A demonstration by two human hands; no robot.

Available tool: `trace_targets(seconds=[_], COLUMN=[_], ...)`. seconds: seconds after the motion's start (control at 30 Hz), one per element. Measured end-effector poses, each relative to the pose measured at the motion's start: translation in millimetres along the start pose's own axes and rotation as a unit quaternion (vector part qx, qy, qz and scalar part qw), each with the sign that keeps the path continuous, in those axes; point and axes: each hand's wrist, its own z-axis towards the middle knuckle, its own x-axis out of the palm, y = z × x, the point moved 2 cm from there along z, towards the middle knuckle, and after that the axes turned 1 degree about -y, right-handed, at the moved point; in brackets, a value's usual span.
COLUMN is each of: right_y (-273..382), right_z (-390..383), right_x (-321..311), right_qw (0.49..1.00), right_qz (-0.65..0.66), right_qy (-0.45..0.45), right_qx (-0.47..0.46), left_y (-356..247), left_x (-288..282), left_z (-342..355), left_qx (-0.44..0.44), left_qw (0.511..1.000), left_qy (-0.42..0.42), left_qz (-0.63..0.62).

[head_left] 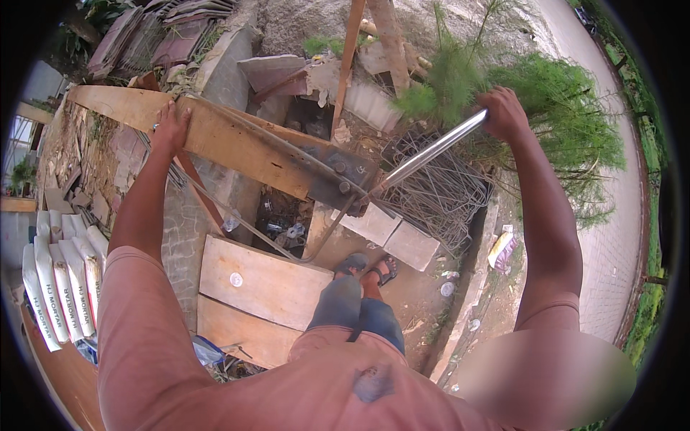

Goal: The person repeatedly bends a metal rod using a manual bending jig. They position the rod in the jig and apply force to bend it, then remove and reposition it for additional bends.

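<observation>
A long wooden plank (pixel 237 147) stretches across the upper left, with a dark steel plate (pixel 352 169) and bolt-like pins at its right end. My left hand (pixel 170 129) lies on the plank, fingers stretched toward its far edge beside a thin metal rod (pixel 269 134). That rod runs along the plank to the pins; a bent length of rod (pixel 327 241) curves below the plate and back leftward. Closed around the upper end of a shiny metal pipe (pixel 435 151) is my right hand (pixel 503 111). The pipe slants down to the plate, where its tip meets the rod area.
Right of the plate lies a heap of bent metal rods (pixel 438 190). Pale blocks (pixel 388 233) and boards (pixel 262 276) surround my sandalled feet (pixel 384 271). White bags (pixel 61 280) are stacked at far left. Leafy branches (pixel 560 122) spread behind my right arm.
</observation>
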Motion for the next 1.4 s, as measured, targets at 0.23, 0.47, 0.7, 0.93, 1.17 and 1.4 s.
trace_targets(seconds=[0.23,0.47,0.7,0.93,1.17,1.4], right_y=[31.1,235.8,380.3,340.1,294.1,250.5], right_z=[-141.0,-290.5,-298.0,-308.3,-301.2,-309.1], right_x=[-8.4,-75.7,-130.5,-107.2,-71.1,-64.2], right_qw=[0.985,0.877,0.803,0.811,0.794,0.776], right_qz=[-0.032,0.008,0.113,0.13,0.222,0.303], right_qy=[0.041,0.096,0.115,0.137,0.058,-0.079], right_qx=[0.167,0.47,0.574,0.554,0.562,0.548], left_y=[9.5,2.9,7.5,-13.4,10.5,-72.9], left_x=[10.0,3.9,5.9,-5.5,-11.0,-72.6], left_z=[11.8,18.2,23.2,-4.6,-13.5,-231.2], left_qx=[0.018,0.011,0.024,0.006,0.073,0.495], left_qw=[0.999,1.0,0.999,0.999,0.961,0.851], left_qy=[-0.018,0.005,0.004,0.016,-0.144,0.049], left_qz=[-0.022,-0.017,-0.025,-0.028,-0.224,-0.165])
